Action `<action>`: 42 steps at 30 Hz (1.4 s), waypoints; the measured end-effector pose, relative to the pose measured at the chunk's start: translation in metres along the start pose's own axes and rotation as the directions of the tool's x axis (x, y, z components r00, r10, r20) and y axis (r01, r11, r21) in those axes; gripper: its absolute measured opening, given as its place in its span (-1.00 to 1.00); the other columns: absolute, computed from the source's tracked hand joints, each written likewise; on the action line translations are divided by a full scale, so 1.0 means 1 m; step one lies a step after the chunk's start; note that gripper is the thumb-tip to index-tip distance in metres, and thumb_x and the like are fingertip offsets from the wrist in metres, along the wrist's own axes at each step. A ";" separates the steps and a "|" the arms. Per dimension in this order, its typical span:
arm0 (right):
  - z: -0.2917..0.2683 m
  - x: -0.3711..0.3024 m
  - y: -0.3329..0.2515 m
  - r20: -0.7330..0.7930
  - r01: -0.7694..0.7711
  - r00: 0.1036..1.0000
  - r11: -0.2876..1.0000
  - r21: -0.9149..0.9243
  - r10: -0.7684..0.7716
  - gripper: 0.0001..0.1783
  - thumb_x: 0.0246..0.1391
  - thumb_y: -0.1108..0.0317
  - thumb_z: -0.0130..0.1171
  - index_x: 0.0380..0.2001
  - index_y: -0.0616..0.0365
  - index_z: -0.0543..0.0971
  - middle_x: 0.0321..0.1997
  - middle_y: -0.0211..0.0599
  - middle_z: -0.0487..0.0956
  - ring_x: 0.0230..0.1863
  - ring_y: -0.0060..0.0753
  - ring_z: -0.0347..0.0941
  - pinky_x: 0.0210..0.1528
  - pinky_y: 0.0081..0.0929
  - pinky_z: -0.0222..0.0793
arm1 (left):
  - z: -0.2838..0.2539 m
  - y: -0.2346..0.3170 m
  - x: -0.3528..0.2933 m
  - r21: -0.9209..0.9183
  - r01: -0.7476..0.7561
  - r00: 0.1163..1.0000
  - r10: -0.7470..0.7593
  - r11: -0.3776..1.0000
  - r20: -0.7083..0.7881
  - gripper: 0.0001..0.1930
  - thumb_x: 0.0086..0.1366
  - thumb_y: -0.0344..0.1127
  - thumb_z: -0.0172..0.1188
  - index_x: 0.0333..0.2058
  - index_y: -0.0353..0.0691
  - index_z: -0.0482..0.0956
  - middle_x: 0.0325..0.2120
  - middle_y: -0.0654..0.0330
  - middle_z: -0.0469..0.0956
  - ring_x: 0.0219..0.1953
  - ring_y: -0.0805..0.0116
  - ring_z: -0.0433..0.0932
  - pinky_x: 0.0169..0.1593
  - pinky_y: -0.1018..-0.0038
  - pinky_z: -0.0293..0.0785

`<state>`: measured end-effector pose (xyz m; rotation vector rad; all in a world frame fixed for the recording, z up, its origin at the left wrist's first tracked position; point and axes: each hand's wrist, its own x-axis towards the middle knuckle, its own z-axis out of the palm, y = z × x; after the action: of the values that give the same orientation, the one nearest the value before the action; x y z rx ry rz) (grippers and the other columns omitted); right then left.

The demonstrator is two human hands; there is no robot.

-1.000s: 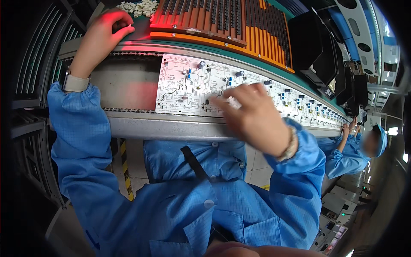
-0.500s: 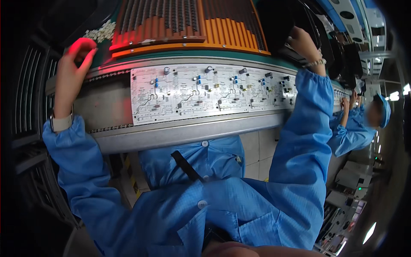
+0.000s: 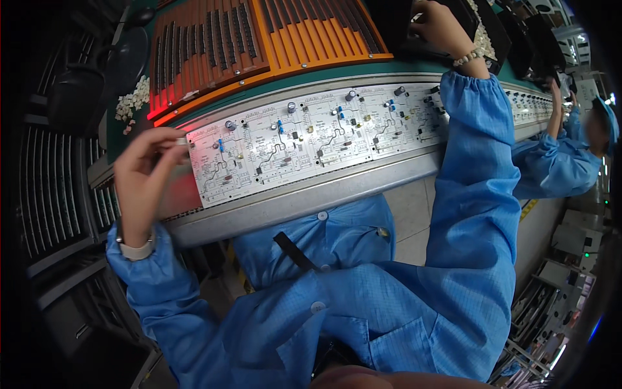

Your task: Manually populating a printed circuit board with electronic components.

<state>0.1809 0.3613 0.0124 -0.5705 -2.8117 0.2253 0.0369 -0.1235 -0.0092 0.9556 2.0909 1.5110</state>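
Head view: the leftmost circuit board [image 3: 227, 165], white and dotted with parts, lies on the conveyor [image 3: 179, 194], first in its row. Half a second ago the left hand [image 3: 146, 168] was up beyond that board, near the pile of pale parts [image 3: 133, 100]; now it has come to the board's upper left corner. Its thumb and forefinger are pinched narrowly on a small white piece [image 3: 182, 141] right by that corner; whether the piece touches the board cannot be told. The right hand [image 3: 444, 31], a blur over the boards a second ago, is now beyond the board and well to its right, over a black container [image 3: 394, 29], fingers curled near something small and pale; how firm that grip is, I cannot tell. As I judge it, only the left hand is now working at the board.

As for edges, the metal rail [image 3: 304, 196] runs along the board's near side; the brown rack [image 3: 207, 52] stands beyond its far side, with the orange rack [image 3: 330, 39] farther right. More boards adjoin its right edge, so the hand seems to have most room on the board's left
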 end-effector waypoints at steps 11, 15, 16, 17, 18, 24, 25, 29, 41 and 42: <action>0.000 -0.018 -0.005 -0.104 -0.005 0.994 0.986 0.164 0.022 -0.89 -0.08 0.49 0.34 -0.42 0.29 0.68 -0.46 -0.07 0.68 -0.41 -0.19 0.64 -0.30 -0.37 0.52 | 0.065 -0.001 0.012 0.476 -0.343 0.937 0.258 0.810 0.235 -0.86 0.10 -0.47 0.35 -0.34 -0.27 0.62 -0.40 0.14 0.55 -0.25 0.18 0.51 -0.05 0.31 0.36; -0.002 -0.017 -0.013 -0.040 -0.075 0.996 0.975 0.209 0.085 -0.87 -0.05 0.44 0.39 -0.42 0.28 0.68 -0.43 -0.08 0.69 -0.40 -0.18 0.64 -0.27 -0.36 0.52 | 0.069 -0.003 0.013 0.491 -0.281 0.958 0.205 0.825 0.202 -0.88 0.09 -0.48 0.34 -0.36 -0.28 0.62 -0.40 0.16 0.53 -0.25 0.19 0.50 -0.05 0.33 0.35; -0.001 -0.017 -0.011 -0.041 -0.082 0.995 0.974 0.213 0.093 -0.87 -0.05 0.44 0.39 -0.42 0.28 0.68 -0.43 -0.08 0.69 -0.40 -0.18 0.64 -0.27 -0.36 0.52 | 0.070 -0.002 0.013 0.492 -0.285 0.956 0.206 0.822 0.210 -0.88 0.09 -0.48 0.34 -0.36 -0.28 0.62 -0.40 0.16 0.53 -0.25 0.19 0.50 -0.05 0.33 0.35; 0.000 -0.014 -0.006 -0.046 -0.055 0.997 0.981 0.186 0.065 -0.85 -0.05 0.42 0.40 -0.39 0.27 0.69 -0.41 -0.07 0.69 -0.39 -0.17 0.64 -0.26 -0.36 0.52 | 0.071 -0.001 0.014 0.499 -0.275 0.959 0.201 0.822 0.198 -0.89 0.10 -0.48 0.34 -0.36 -0.29 0.63 -0.40 0.16 0.53 -0.25 0.21 0.50 -0.06 0.34 0.35; 0.001 -0.012 -0.003 -0.049 -0.028 0.998 0.987 0.159 0.036 -0.82 -0.05 0.40 0.41 -0.37 0.27 0.70 -0.39 -0.07 0.70 -0.39 -0.17 0.65 -0.26 -0.36 0.52 | 0.071 0.000 0.014 0.506 -0.265 0.963 0.196 0.821 0.185 -0.89 0.10 -0.48 0.34 -0.37 -0.30 0.64 -0.40 0.16 0.53 -0.26 0.22 0.50 -0.07 0.35 0.35; 0.009 -0.002 0.007 0.055 -0.089 0.995 0.987 0.137 0.083 -0.82 -0.06 0.36 0.42 -0.40 0.25 0.74 -0.41 -0.01 0.69 -0.38 -0.15 0.65 -0.22 -0.34 0.53 | 0.071 -0.005 0.014 0.430 -0.195 0.977 0.138 0.882 0.159 -0.88 0.10 -0.46 0.38 -0.35 -0.30 0.68 -0.43 0.18 0.53 -0.33 0.29 0.49 -0.15 0.42 0.33; 0.008 -0.002 0.002 0.050 -0.096 0.995 0.987 0.128 0.091 -0.82 -0.07 0.36 0.42 -0.40 0.25 0.74 -0.41 -0.01 0.69 -0.38 -0.15 0.65 -0.22 -0.33 0.53 | 0.071 -0.004 0.014 0.431 -0.195 0.977 0.136 0.881 0.163 -0.88 0.10 -0.46 0.38 -0.35 -0.30 0.68 -0.43 0.18 0.53 -0.33 0.29 0.49 -0.15 0.42 0.33; 0.009 0.000 0.006 0.047 -0.067 0.997 0.989 0.130 0.062 -0.82 -0.10 0.36 0.42 -0.40 0.23 0.73 -0.44 -0.03 0.69 -0.39 -0.15 0.65 -0.23 -0.33 0.53 | 0.071 -0.002 0.014 0.511 -0.277 0.960 0.218 0.814 0.174 -0.88 0.10 -0.47 0.38 -0.34 -0.28 0.69 -0.43 0.19 0.55 -0.35 0.30 0.50 -0.17 0.43 0.31; 0.007 -0.002 0.002 0.097 -0.048 0.995 0.986 0.158 0.032 -0.78 -0.04 0.35 0.37 -0.30 0.22 0.73 -0.35 -0.05 0.71 -0.29 -0.13 0.65 -0.14 -0.31 0.52 | 0.073 -0.002 0.014 0.549 -0.261 0.964 0.185 0.794 0.191 -0.88 0.11 -0.43 0.39 -0.34 -0.24 0.71 -0.42 0.23 0.58 -0.39 0.35 0.49 -0.16 0.45 0.25; 0.008 -0.003 0.003 0.096 -0.051 0.995 0.986 0.160 0.036 -0.78 -0.04 0.35 0.37 -0.30 0.22 0.73 -0.35 -0.05 0.71 -0.29 -0.13 0.65 -0.14 -0.31 0.52 | 0.073 -0.003 0.014 0.523 -0.229 0.972 0.161 0.821 0.172 -0.88 0.11 -0.42 0.40 -0.34 -0.24 0.71 -0.42 0.23 0.58 -0.40 0.35 0.48 -0.16 0.45 0.25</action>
<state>0.1826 0.3624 0.0038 -0.5986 -2.8361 0.4971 0.0743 -0.0648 -0.0357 1.4601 2.4393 0.9062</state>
